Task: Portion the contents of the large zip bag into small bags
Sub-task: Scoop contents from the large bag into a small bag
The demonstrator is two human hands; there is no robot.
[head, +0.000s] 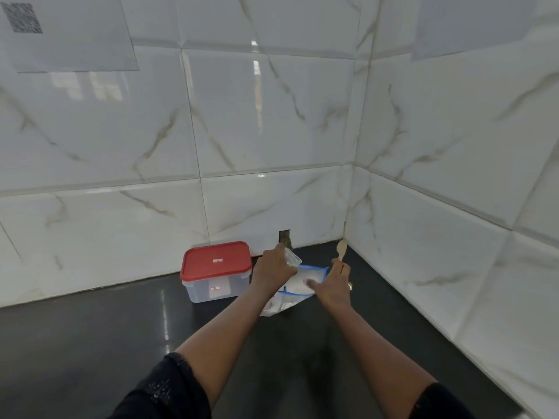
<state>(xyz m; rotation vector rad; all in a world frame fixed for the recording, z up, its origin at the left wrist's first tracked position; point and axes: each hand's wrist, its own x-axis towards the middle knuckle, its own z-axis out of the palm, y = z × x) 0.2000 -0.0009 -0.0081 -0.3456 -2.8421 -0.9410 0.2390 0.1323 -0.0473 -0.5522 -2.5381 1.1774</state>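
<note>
Just right of the red-lidded container on the dark counter lies the blue-edged large zip bag, with white contents showing. My left hand pinches a clear small bag beside the container's right edge. My right hand, farther right, grips a wooden spoon, bowl upward. I'd hold the small bag's mouth wide and low over the large one, so that spills fall back in.

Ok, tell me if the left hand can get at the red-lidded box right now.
Probably yes: the box sits just beside the left hand with nothing between, though that hand holds a small clear bag.
</note>
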